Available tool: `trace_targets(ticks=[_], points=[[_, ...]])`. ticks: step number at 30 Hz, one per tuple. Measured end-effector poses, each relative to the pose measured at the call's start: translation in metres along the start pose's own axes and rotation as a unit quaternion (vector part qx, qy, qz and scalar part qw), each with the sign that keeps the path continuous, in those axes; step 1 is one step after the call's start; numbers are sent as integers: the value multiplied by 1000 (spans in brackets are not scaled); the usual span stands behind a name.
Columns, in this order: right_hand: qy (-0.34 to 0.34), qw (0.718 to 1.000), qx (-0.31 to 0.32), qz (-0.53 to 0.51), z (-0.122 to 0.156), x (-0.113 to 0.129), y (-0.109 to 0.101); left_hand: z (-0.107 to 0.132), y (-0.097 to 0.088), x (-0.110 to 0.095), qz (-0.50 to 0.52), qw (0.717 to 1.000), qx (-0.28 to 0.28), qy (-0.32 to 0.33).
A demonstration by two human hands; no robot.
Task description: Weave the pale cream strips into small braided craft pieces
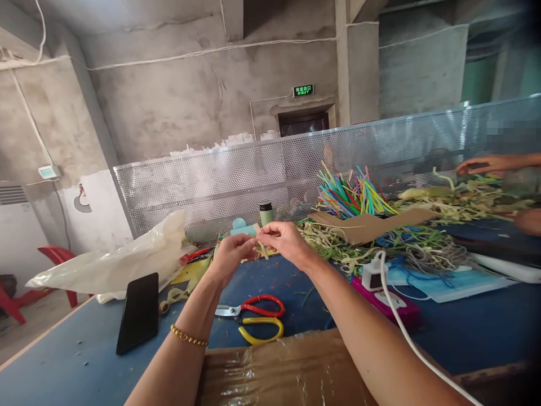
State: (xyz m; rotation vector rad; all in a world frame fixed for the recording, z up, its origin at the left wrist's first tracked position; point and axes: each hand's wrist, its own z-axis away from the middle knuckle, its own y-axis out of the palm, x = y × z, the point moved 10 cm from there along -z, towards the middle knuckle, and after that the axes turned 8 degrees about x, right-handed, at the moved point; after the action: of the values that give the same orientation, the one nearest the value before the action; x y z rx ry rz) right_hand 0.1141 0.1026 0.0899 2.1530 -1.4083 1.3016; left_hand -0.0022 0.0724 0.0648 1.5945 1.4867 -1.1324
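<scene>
My left hand (231,252) and my right hand (284,239) are raised together above the blue table (63,361), fingers pinched on a small bundle of pale yellow strips (262,248) held between them. A gold bracelet is on my left wrist. Below the hands lie red-handled scissors (253,307) and a yellow-handled tool (260,332). Behind the right hand spreads a big heap of pale and green strips (380,248), with a bunch of coloured strips (350,194) standing up from it.
A black phone (138,311) leans near a plastic bag (122,259). A taped cardboard box (279,372) sits at the near edge. A white charger and cable (374,273) rest on a pink box. Another person's hand (486,165) works at the far right before a perforated metal screen (236,175).
</scene>
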Motion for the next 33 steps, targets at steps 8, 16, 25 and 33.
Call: trace_targets(ticks=[8,16,25,33], points=[[-42,996,32,78,-2,3,9,0,-19,-3,-105,989,-104,31],[-77,991,21,106,-2,12,6,0,-7,-11,-46,997,-35,49],[-33,999,7,38,0,8,4,-2,-12,-7,-37,997,-45,48],[-13,1000,16,18,1,2,6,1,0,-13,-47,997,-17,54]])
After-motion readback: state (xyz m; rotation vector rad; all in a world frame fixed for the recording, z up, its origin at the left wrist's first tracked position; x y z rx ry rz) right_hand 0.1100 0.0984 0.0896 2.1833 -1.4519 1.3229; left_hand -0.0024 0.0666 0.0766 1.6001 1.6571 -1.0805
